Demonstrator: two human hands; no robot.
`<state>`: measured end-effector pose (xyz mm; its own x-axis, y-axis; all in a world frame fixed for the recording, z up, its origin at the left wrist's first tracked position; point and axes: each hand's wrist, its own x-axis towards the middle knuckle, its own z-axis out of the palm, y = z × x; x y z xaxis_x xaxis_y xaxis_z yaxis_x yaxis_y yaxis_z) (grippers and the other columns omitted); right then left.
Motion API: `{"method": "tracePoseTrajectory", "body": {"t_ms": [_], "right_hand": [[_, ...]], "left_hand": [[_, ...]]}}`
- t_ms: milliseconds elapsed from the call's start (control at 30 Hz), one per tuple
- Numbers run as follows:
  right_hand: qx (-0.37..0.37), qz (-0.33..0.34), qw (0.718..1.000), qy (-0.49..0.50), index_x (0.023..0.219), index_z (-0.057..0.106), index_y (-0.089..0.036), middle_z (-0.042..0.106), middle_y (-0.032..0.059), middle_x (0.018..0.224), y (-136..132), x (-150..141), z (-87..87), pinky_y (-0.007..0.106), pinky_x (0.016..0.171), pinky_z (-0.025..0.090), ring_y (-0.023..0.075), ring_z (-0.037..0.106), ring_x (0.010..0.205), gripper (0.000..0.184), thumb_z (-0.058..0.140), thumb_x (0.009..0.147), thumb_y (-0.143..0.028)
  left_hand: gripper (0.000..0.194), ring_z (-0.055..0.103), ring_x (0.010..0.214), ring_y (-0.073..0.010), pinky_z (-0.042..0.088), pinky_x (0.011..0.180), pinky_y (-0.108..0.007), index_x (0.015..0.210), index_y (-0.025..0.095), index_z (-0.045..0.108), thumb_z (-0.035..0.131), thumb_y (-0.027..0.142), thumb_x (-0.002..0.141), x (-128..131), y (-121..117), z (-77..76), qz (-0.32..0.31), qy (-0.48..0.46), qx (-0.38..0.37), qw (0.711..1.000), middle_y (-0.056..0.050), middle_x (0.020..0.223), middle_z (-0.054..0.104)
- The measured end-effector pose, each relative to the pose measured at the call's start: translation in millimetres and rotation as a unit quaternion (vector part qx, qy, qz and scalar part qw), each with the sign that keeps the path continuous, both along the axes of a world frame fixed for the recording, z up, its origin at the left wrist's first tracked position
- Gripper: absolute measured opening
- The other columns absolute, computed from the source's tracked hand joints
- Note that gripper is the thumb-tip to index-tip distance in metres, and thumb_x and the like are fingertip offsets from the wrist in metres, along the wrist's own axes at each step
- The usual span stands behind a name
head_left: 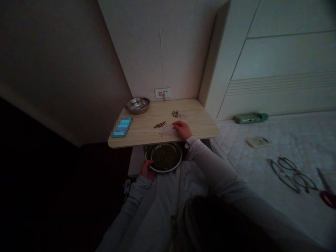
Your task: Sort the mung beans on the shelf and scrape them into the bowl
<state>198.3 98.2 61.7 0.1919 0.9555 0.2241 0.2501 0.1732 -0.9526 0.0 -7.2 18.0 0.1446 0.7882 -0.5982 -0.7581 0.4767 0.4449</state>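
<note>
My left hand [147, 169] grips the left rim of a steel bowl [164, 157] filled with small dark grains, held just below the front edge of a small wooden table [199, 122]. My right hand [182, 128] rests on the tabletop with its fingers curled loosely over a pale scatter of bits. Two small piles of dark grains lie near it: one pile [160, 124] to its left, another pile [175, 113] farther back.
An empty steel bowl [137, 104] stands at the table's back left, below a wall socket [162, 92]. A blurred blue item [122, 126] lies at the left edge. On the bed to the right lie a green case [250, 118], a card [258, 141], glasses [288, 172] and red-handled scissors [327, 194].
</note>
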Motion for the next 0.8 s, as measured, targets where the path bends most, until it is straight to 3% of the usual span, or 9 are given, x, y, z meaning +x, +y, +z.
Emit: {"method": "tracePoseTrajectory", "body": {"t_ms": [500, 800], "right_hand": [[-0.011, 0.006, 1.000, -0.009, 0.074, 0.059, -0.016, 0.057, -0.0031, 0.059, -0.4, -0.3, 0.7, 0.024, 0.060, 0.041, 0.0087, 0.049, 0.053, 0.018, 0.047, 0.061, -0.018], [-0.025, 0.045, 0.998, 0.036, 0.068, 0.058, -0.017, 0.056, -0.0042, 0.054, -2.0, -0.9, 3.3, 0.024, 0.059, 0.042, 0.0082, 0.048, 0.050, 0.015, 0.046, 0.059, -0.015]], "left_hand": [[0.031, 0.060, 0.086, -0.0221, 0.044, 0.084, -0.035, 0.080, 0.016, 0.064, 0.045, 0.005, 0.058, -0.3, 0.9, -2.1, -0.002, 0.006, 0.019, 1.000, -0.003, 0.062, 0.067], [0.035, 0.059, 0.090, -0.0228, 0.043, 0.085, -0.036, 0.086, 0.016, 0.063, 0.044, 0.004, 0.059, -0.3, -0.3, 0.0, -0.005, 0.005, 0.023, 1.000, -0.004, 0.068, 0.068]]}}
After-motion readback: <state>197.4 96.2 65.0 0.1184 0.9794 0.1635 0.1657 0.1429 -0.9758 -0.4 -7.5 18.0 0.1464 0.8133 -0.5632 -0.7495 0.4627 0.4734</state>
